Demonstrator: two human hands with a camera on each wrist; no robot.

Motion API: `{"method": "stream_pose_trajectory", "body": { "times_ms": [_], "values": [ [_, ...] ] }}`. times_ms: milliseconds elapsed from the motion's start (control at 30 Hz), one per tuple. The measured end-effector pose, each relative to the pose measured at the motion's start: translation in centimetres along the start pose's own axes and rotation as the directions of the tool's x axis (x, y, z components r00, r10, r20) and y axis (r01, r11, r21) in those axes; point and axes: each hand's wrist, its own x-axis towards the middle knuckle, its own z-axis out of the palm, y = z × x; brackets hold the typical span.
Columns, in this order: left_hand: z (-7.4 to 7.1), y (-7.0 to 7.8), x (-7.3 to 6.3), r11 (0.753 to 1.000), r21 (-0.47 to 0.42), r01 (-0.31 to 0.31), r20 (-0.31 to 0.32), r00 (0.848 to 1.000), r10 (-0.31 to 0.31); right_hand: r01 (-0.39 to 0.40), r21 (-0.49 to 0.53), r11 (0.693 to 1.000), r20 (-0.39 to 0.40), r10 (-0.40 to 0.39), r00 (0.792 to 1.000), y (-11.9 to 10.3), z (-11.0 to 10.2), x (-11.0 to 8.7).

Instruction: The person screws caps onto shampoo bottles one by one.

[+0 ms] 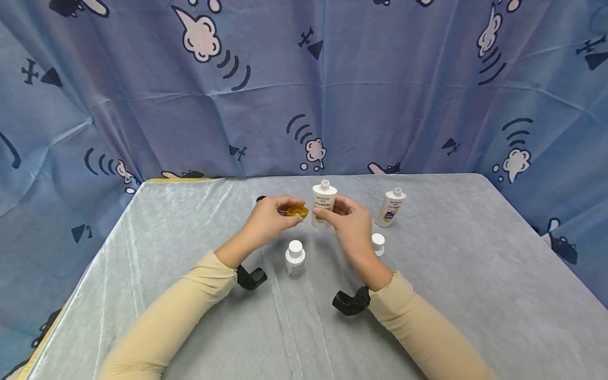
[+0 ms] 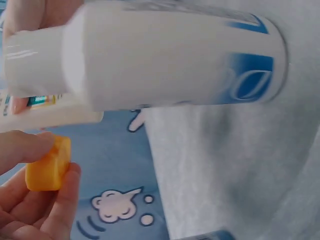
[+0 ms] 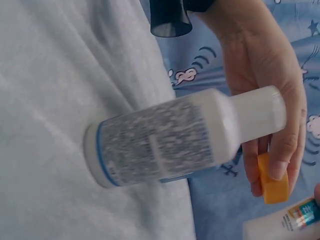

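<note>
My left hand (image 1: 266, 220) pinches a small yellow cap (image 1: 297, 211) between thumb and fingers; in the left wrist view the cap (image 2: 49, 165) looks block-shaped. Just right of it, my right hand (image 1: 352, 224) holds a flat white lotion bottle (image 1: 324, 199) upright. This bottle's narrow neck is bare, and its label is partly covered by my thumb. Cap and bottle are close together but apart. In front of them stands a white round bottle (image 1: 295, 261) with a white lid, which fills much of the left wrist view.
A second flat white bottle (image 1: 391, 208), also with a bare neck, stands right of my right hand. Another white-lidded bottle (image 1: 378, 243) is partly hidden behind my right wrist. A grey cloth (image 1: 190, 306) covers the table, and a blue patterned curtain (image 1: 266, 63) hangs behind.
</note>
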Motion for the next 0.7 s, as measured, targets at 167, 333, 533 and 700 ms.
{"method": "stream_pose_trajectory", "body": {
  "times_ms": [167,333,533,700],
  "values": [
    [-0.7,0.9,-0.7,0.998,-0.062,-0.014,-0.024,1.0,0.013,0.013,-0.028,1.0,0.026,-0.012,1.0,-1.1,-0.9,-0.6],
    [-0.9,1.6,-1.3,0.994,-0.111,-0.012,-0.069,0.998,0.005,0.027,-0.032,0.999,0.055,-0.025,0.998,-1.6,-1.7,-1.0],
    [-0.9,2.1,-2.0,0.982,-0.187,-0.013,-0.082,0.997,-0.002,0.058,-0.072,0.996,0.105,-0.05,0.993,-2.1,-3.1,-1.7],
    [-0.7,2.3,-2.5,0.969,-0.247,-0.018,-0.057,0.998,0.004,0.055,-0.141,0.988,0.138,-0.036,0.99,-2.2,-4.7,-2.3]
  ]
}}
